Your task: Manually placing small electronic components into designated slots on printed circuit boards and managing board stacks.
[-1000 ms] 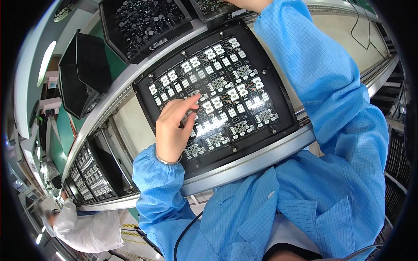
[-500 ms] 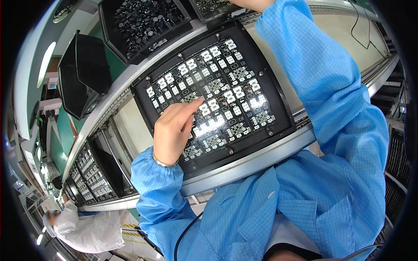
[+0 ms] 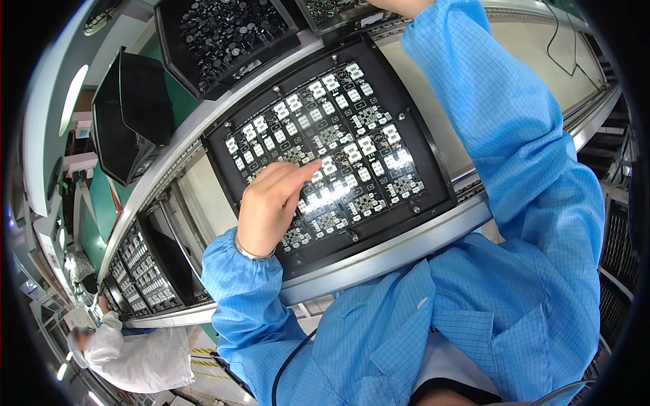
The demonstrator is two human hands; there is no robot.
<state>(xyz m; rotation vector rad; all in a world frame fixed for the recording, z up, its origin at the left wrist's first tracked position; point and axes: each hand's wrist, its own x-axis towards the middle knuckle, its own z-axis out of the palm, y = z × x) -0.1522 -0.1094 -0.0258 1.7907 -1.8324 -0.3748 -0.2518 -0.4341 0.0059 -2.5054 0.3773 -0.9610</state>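
Resting on a big black square tray full of small green and white circuit boards, the left hand has its fingers curled in, and one finger sticks out to touch a little board near the middle. Nothing is held in this hand. A thin silver bracelet sits on its wrist, next to the blue sleeve.

That tray lies on a long grey belt line in front of the person. The right arm in its blue sleeve reaches far up over the tray. The right hand is cut off at the top edge, so I cannot tell if it is open or closed.

Far away sits a black bin of small dark round parts. More trays of boards wait on the left. Low on the left, another person in a white coat works.
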